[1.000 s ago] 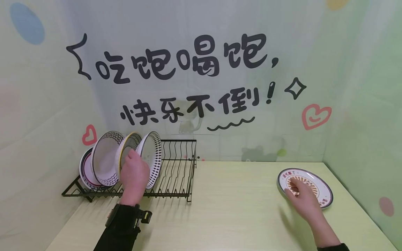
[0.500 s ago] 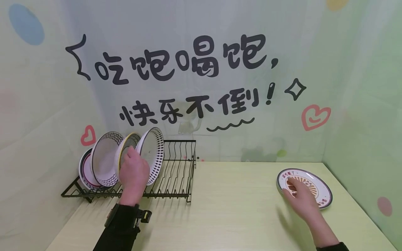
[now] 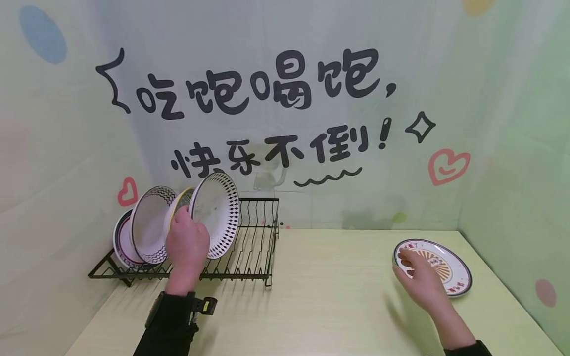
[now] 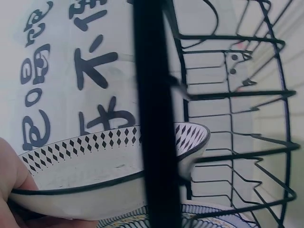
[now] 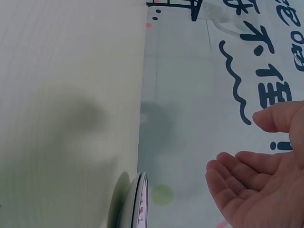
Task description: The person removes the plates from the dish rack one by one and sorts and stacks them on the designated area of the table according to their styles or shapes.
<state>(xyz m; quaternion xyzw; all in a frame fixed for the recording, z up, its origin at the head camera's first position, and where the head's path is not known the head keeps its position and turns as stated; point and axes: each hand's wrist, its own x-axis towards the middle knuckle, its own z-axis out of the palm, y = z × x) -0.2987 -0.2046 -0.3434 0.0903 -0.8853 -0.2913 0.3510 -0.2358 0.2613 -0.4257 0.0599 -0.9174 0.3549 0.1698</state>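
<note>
My left hand [image 3: 188, 242] grips the near left edge of a white bowl [image 3: 218, 215] with a black diamond pattern inside its rim. The bowl stands tilted above the left-middle part of the black wire dish rack [image 3: 231, 277]. In the left wrist view the thumb and fingers [image 4: 14, 183] pinch the rim of the bowl [image 4: 114, 166], partly behind a dark rack bar. My right hand [image 3: 423, 282] hovers over the left side of a printed white plate [image 3: 456, 269]. In the right wrist view that hand [image 5: 266, 185] has loosely bent fingers and holds nothing.
Left of the held bowl, the rack carries a yellow-rimmed bowl [image 3: 180, 200], a zigzag-patterned bowl [image 3: 151, 227] and a red-ringed dish [image 3: 122, 242]. Pale table [image 3: 329, 291] lies between rack and plate. A lettered curtain [image 3: 311, 207] hangs behind.
The diamond-patterned bowl has risen and shifted slightly right in my left hand, its inside turning more towards me. My right hand has drifted a little left over the plate.
</note>
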